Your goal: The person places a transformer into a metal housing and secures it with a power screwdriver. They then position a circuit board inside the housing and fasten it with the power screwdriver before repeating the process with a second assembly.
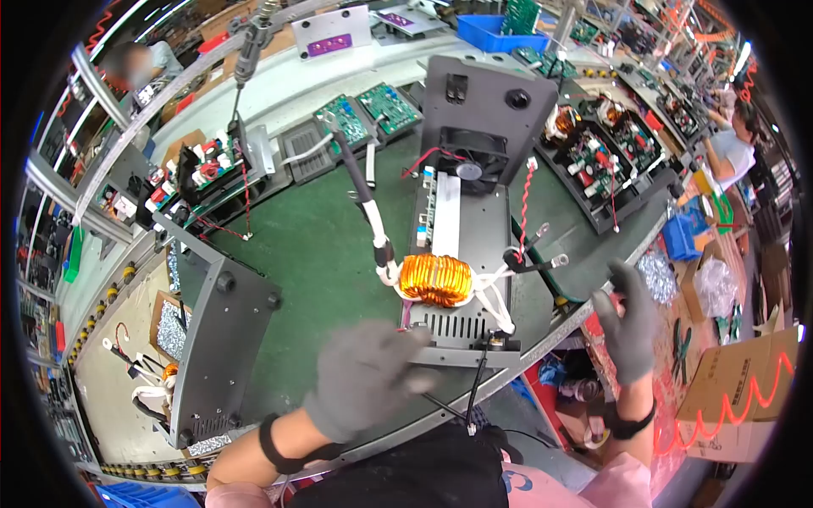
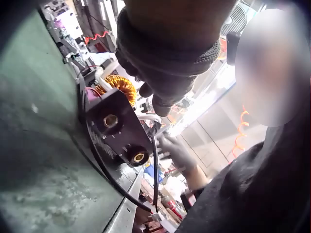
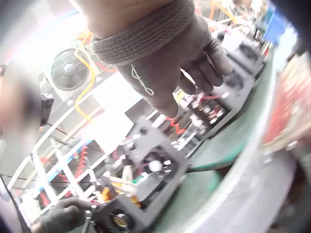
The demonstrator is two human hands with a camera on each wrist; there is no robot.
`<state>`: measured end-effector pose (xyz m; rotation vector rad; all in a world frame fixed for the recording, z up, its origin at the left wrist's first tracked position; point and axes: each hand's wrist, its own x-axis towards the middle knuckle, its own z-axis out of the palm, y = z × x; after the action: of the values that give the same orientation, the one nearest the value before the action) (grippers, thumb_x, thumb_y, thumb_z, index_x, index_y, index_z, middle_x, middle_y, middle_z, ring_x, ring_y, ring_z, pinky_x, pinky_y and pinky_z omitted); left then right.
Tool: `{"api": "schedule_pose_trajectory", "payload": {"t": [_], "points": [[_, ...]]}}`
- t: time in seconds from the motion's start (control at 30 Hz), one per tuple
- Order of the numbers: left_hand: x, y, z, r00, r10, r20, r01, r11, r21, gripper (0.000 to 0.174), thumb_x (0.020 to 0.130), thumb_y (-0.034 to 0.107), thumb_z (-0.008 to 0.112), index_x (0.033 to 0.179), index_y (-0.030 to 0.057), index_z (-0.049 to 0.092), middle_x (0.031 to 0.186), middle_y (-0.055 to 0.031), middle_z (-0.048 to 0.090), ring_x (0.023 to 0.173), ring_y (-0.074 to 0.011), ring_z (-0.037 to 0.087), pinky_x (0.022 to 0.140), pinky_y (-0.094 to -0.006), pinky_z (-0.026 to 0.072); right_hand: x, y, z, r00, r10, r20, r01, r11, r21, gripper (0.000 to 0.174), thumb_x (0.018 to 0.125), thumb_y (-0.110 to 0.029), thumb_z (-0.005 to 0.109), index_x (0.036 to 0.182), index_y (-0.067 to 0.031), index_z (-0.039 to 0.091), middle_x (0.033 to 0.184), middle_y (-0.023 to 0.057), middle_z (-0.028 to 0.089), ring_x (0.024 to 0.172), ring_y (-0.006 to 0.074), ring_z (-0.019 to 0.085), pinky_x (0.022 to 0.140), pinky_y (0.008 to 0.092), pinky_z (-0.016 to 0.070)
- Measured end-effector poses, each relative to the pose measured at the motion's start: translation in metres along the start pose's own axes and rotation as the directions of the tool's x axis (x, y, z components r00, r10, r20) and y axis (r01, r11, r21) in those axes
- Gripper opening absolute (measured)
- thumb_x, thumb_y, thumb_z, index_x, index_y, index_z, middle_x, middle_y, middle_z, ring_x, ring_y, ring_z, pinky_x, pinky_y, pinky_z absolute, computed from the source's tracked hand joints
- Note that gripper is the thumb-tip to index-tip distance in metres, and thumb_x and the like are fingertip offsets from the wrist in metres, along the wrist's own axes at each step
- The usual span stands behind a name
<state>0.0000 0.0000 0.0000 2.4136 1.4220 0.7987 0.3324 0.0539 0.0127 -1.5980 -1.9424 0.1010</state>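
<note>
A dark grey metal chassis [image 1: 518, 218] stands on the green work surface, its tall panel carrying a black fan [image 1: 471, 161]. Across its open middle lies a copper-wound toroid coil [image 1: 436, 279] with white-sleeved leads. My left hand [image 1: 368, 372], in a grey glove, hovers at the chassis's front left corner with loosely bent fingers and nothing in them. The left wrist view shows that glove [image 2: 167, 80] beside the coil. Off to the right, my gloved right hand [image 1: 628, 322] is raised past the table edge, fingers spread and empty. Black cables [image 1: 478, 381] hang over the chassis's front edge.
Another grey chassis [image 1: 224, 339] stands on its side at left. Units with circuit parts [image 1: 593, 161] sit at back right, and green circuit boards [image 1: 343, 118] lie behind. A screwdriver [image 1: 248, 52] hangs at upper left. Cardboard boxes [image 1: 737, 381] stand at right.
</note>
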Motion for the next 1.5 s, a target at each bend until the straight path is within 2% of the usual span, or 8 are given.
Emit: {"api": "schedule_pose_trajectory", "payload": {"t": [0.47, 0.63, 0.83, 0.97, 1.07, 1.3, 1.4, 1.5], "points": [[0.023, 0.025, 0.036, 0.952, 0.088, 0.293, -0.132, 0.982, 0.133, 0.020, 0.081, 0.020, 0.055, 0.098, 0.0116, 0.062, 0.084, -0.0047, 0.057, 0.078, -0.0220, 0.059, 0.062, -0.0355, 0.0483, 0.176, 0.033, 0.138, 0.991, -0.071, 0.115, -0.010, 0.812, 0.584, 0.049, 0.098, -0.042, 0.048, 0.117, 0.0021, 0.056, 0.106, 0.0081, 0.062, 0.096, 0.0161, 0.050, 0.090, 0.0328, 0.0406], [-0.003, 0.009, 0.011, 0.982, 0.097, 0.160, -0.092, 0.995, -0.040, 0.018, 0.078, 0.014, 0.057, 0.095, 0.0142, 0.065, 0.081, -0.0035, 0.058, 0.075, -0.0233, 0.059, 0.060, -0.0335, 0.0471, 0.187, -0.030, 0.087, 0.969, -0.211, 0.131, 0.178, 0.958, 0.223, 0.039, 0.096, -0.038, 0.047, 0.118, -0.0081, 0.058, 0.097, 0.0208, 0.065, 0.091, 0.0375, 0.061, 0.082, 0.0411, 0.0466], [-0.054, -0.006, 0.014, 0.993, -0.057, -0.106, 0.010, 0.914, -0.405, 0.030, 0.067, 0.009, 0.069, 0.096, 0.0132, 0.069, 0.084, -0.0068, 0.064, 0.074, -0.0261, 0.062, 0.063, -0.0350, 0.0500, 0.181, -0.129, 0.059, 0.887, -0.165, 0.430, 0.349, 0.850, -0.394, 0.033, 0.093, -0.040, 0.050, 0.099, -0.0085, 0.060, 0.092, 0.0171, 0.065, 0.091, 0.0348, 0.062, 0.079, 0.0452, 0.0478], [-0.056, -0.024, 0.012, 0.983, -0.156, -0.099, 0.105, 0.913, -0.393, 0.027, 0.066, 0.008, 0.072, 0.093, 0.0091, 0.068, 0.089, -0.0103, 0.065, 0.081, -0.0316, 0.063, 0.067, -0.0370, 0.0512, 0.183, -0.117, 0.065, 0.881, -0.151, 0.449, 0.295, 0.917, -0.270, 0.035, 0.090, -0.037, 0.057, 0.108, -0.0076, 0.060, 0.098, 0.0142, 0.067, 0.093, 0.0305, 0.064, 0.082, 0.0406, 0.0486], [-0.049, -0.043, 0.008, 0.954, -0.263, -0.145, 0.212, 0.931, -0.297, 0.024, 0.069, 0.013, 0.071, 0.091, 0.0057, 0.065, 0.087, -0.0136, 0.063, 0.078, -0.0334, 0.061, 0.068, -0.0370, 0.0502, 0.165, -0.097, 0.054, 0.884, -0.356, 0.304, 0.227, 0.894, 0.387, 0.040, 0.087, -0.029, 0.066, 0.116, -0.0022, 0.057, 0.103, 0.0083, 0.064, 0.094, 0.0155, 0.059, 0.083, 0.0305, 0.0471], [-0.051, -0.047, -0.005, 0.796, -0.594, -0.117, 0.418, 0.679, -0.603, 0.022, 0.078, 0.016, 0.065, 0.090, -0.0026, 0.062, 0.078, -0.0088, 0.060, 0.072, -0.0152, 0.057, 0.067, -0.0293, 0.0446, 0.044, -0.011, -0.075, 0.978, -0.122, 0.168, 0.046, 0.916, 0.400, 0.037, 0.089, -0.021, 0.065, 0.117, 0.0018, 0.055, 0.104, 0.0062, 0.061, 0.100, 0.0126, 0.056, 0.089, 0.0285, 0.0453], [-0.074, -0.054, -0.036, 0.804, -0.592, 0.057, 0.567, 0.734, -0.373, 0.018, 0.080, 0.015, 0.062, 0.086, -0.0025, 0.063, 0.075, -0.0070, 0.061, 0.070, -0.0136, 0.056, 0.065, -0.0284, 0.0446, -0.039, 0.086, -0.111, 0.960, 0.255, 0.112, -0.259, 0.966, 0.013, 0.043, 0.088, -0.027, 0.065, 0.120, 0.0004, 0.055, 0.102, 0.0117, 0.065, 0.098, 0.0193, 0.061, 0.087, 0.0319, 0.0474], [-0.108, -0.051, -0.057, 0.664, -0.647, 0.375, 0.742, 0.506, -0.440, 0.017, 0.082, 0.016, 0.061, 0.082, -0.0014, 0.063, 0.071, -0.0036, 0.061, 0.067, -0.0112, 0.055, 0.063, -0.0265, 0.0441, -0.132, 0.137, -0.112, 0.808, 0.586, 0.065, -0.503, 0.742, -0.442, 0.055, 0.084, -0.043, 0.066, 0.121, -0.0041, 0.055, 0.100, 0.0195, 0.065, 0.095, 0.0301, 0.064, 0.083, 0.0386, 0.0489]]}}
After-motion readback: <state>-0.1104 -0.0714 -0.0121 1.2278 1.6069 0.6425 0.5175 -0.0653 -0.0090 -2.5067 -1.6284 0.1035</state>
